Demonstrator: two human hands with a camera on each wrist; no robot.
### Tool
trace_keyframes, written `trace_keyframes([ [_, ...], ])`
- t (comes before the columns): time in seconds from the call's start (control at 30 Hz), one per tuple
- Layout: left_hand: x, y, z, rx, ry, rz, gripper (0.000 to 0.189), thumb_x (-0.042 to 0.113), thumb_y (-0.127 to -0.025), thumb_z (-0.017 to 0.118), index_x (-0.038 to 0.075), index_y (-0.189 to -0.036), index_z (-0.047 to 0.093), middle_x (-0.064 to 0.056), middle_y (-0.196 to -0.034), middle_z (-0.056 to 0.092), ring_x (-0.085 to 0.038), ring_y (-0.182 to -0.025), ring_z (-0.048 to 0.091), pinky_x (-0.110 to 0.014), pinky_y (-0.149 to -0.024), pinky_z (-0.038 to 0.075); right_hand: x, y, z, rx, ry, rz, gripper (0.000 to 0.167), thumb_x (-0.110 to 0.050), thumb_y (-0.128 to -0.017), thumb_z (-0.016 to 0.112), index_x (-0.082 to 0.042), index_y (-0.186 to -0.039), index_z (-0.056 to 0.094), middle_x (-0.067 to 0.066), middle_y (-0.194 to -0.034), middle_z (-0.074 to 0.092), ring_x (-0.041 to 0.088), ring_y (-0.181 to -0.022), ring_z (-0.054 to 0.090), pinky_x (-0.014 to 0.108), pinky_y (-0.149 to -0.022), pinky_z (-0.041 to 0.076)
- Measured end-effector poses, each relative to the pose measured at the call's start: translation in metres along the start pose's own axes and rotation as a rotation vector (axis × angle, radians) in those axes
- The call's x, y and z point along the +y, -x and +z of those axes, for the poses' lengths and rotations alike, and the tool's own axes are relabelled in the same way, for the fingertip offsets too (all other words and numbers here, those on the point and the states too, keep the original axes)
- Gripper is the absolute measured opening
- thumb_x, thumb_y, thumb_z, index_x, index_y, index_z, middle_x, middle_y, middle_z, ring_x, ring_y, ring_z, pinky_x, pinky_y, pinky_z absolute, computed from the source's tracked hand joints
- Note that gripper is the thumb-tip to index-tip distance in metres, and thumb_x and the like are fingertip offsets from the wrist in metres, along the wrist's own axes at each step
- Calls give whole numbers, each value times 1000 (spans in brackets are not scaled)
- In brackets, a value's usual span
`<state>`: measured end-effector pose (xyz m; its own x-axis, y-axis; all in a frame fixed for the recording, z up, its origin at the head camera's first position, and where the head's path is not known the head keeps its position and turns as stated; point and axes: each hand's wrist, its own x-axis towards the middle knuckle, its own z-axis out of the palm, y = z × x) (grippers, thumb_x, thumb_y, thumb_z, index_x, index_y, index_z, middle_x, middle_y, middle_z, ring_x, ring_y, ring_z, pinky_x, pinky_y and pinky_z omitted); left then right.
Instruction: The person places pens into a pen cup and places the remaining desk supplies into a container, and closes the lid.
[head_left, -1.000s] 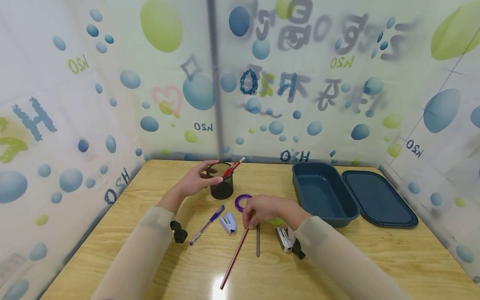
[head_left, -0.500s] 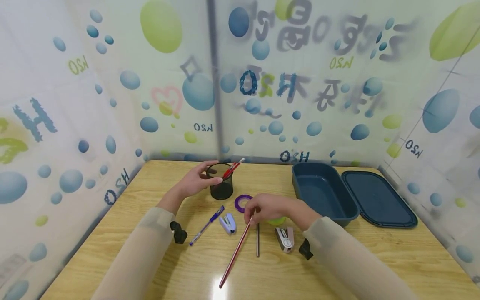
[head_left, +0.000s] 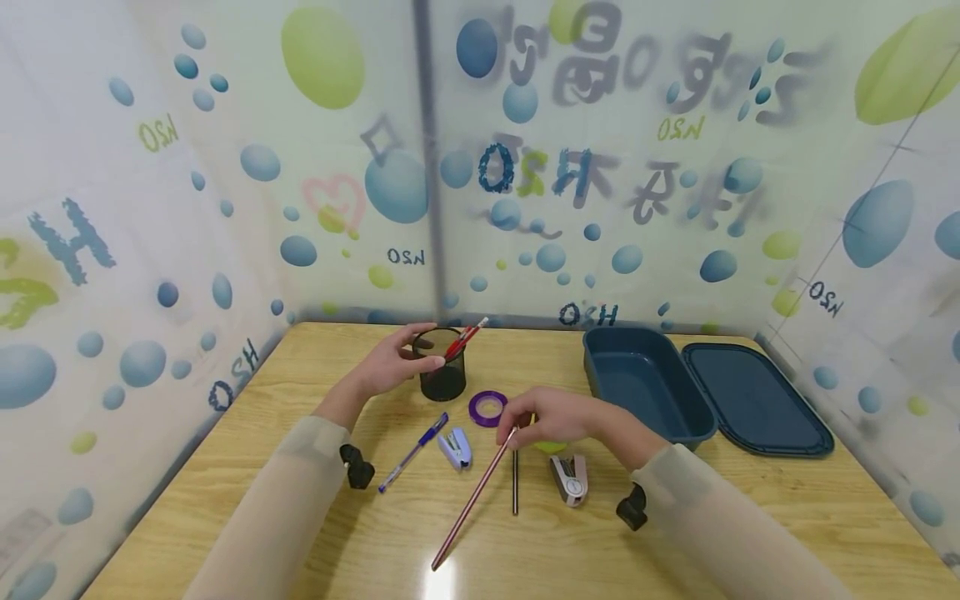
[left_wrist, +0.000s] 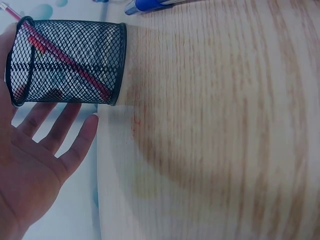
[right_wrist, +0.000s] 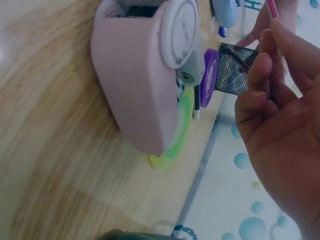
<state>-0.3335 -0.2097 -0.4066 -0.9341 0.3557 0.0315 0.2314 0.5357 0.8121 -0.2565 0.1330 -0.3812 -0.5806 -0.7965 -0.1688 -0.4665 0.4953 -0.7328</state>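
Observation:
My left hand [head_left: 386, 365] holds the rim of a black mesh pen holder [head_left: 444, 383], thumb on the near side and fingers behind it. In the left wrist view, the fingers [left_wrist: 82, 142] spread along the far side of the mesh. A red pencil [head_left: 472, 331] with a white end leans inside the holder. My right hand [head_left: 558, 415] pinches a dark pink pencil [head_left: 474, 500] near its far end, and the pencil slants toward the front of the table. Below that hand a black pencil [head_left: 515, 492] lies on the wood.
A blue pen [head_left: 415, 452], lilac stapler [head_left: 455, 448], purple tape roll [head_left: 488, 422], yellow-green tape roll [head_left: 551, 447] and pink stapler [head_left: 572, 482] lie around the hands. At right stand a dark blue bin [head_left: 648, 387] and its flat lid [head_left: 757, 400].
My right hand and forearm have shifted slightly right, uncovering more of the purple tape and pink stapler. The pencil's near end has swung a little left and away. My left hand stays put.

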Motion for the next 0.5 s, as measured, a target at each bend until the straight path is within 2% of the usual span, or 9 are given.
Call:
trace_keyframes([
  [0.17, -1, 0, 0, -2, 7, 3, 81, 52, -102, 77, 32, -170, 40, -18, -161, 55, -43, -138, 63, -58, -108, 57, 3, 7, 1, 40, -63, -15, 16, -18, -108, 70, -10, -118, 79, -6, -110, 74, 16, -97, 61, 28, -86, 53],
  [0.33, -1, 0, 0, -5, 12, 6, 81, 52, -101, 78, 32, -170, 40, -17, -160, 56, -43, -138, 63, -58, -108, 57, 5, 13, 1, 84, -159, -37, 15, -19, -108, 71, -8, -117, 78, -3, -103, 71, 18, -91, 59, 27, -80, 51],
  [0.5, -1, 0, 0, -6, 12, 10, 81, 52, -102, 77, 31, -170, 40, -17, -161, 56, -43, -138, 63, -59, -109, 57, 4, 18, -1, 139, -242, -42, 17, -20, -109, 71, -8, -120, 76, -1, -106, 73, 18, -92, 60, 29, -84, 53],
])
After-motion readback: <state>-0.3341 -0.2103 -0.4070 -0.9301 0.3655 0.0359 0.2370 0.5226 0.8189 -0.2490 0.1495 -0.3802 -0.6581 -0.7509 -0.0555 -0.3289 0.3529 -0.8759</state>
